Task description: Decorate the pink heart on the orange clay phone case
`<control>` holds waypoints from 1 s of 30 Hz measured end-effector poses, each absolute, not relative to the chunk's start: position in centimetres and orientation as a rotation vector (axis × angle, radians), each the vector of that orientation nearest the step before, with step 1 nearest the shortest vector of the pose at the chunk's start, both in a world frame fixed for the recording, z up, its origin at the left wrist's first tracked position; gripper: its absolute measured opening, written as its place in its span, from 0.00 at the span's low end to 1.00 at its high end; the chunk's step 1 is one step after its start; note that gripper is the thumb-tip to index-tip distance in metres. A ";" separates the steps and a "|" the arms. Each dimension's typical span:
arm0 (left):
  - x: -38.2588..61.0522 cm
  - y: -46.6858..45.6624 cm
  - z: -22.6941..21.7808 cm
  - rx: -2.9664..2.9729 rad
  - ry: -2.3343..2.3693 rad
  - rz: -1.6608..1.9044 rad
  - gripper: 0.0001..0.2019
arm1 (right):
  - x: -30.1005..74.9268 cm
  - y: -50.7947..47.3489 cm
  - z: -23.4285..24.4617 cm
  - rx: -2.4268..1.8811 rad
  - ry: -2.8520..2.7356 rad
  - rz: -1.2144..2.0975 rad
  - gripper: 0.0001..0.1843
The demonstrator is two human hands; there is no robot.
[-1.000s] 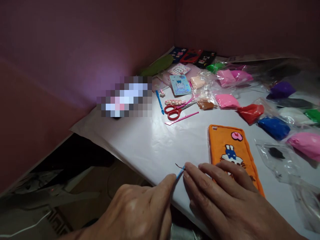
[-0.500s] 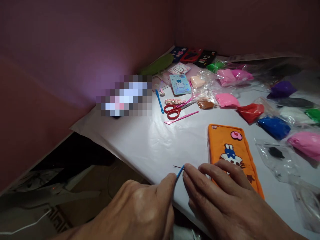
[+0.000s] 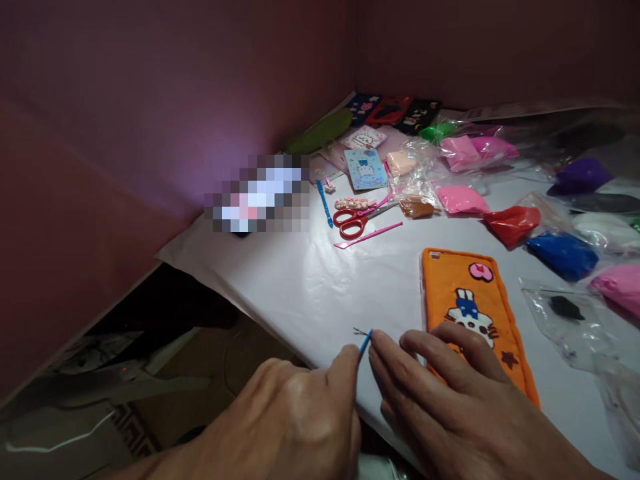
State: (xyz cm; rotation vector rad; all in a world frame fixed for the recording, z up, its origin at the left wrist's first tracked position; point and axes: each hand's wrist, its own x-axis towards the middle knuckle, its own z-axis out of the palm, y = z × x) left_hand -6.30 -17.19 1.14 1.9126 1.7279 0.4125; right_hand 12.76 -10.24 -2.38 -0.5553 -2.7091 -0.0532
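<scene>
My left hand [image 3: 305, 407] is closed around a slim blue modelling tool [image 3: 366, 342] near the table's front edge. The tool's tip meets a thin brown strand, probably clay [image 3: 360, 331], lying on the white table cover with a forked end. My right hand [image 3: 450, 387] lies palm down, fingers stretched out, its index fingertip right beside the tool tip. Whether that fingertip presses on the strand is hidden. Under its other fingers is an orange clay-covered phone case [image 3: 453, 267] with a white cat figure in blue, a pink badge and a brown star; its lower part is covered.
Red-handled scissors [image 3: 351, 225], a pink tool [image 3: 369, 236] and another blue tool [image 3: 325, 203] lie farther back. Bags of coloured clay, like the blue one [image 3: 563, 255], line the right. A blurred-out bright object [image 3: 257, 193] stands at left. Decorated cases [image 3: 390, 110] lie by the wall.
The view has shifted slightly, so everything sits a little farther right. Both hands keep nearly the same pose, and the strand's fork shows a bit more clearly.
</scene>
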 end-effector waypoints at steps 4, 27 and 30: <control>-6.0 -16.2 1.6 2.013 1.626 0.255 0.12 | 12.9 -10.2 -2.2 -0.560 -2.698 -0.058 0.27; -8.0 -16.9 0.9 2.065 1.666 0.186 0.04 | 14.2 -9.3 -0.7 -0.503 -2.735 -0.026 0.18; -8.6 -16.9 0.8 2.014 1.725 0.314 0.07 | 13.9 -9.1 -0.5 -0.544 -2.702 0.039 0.16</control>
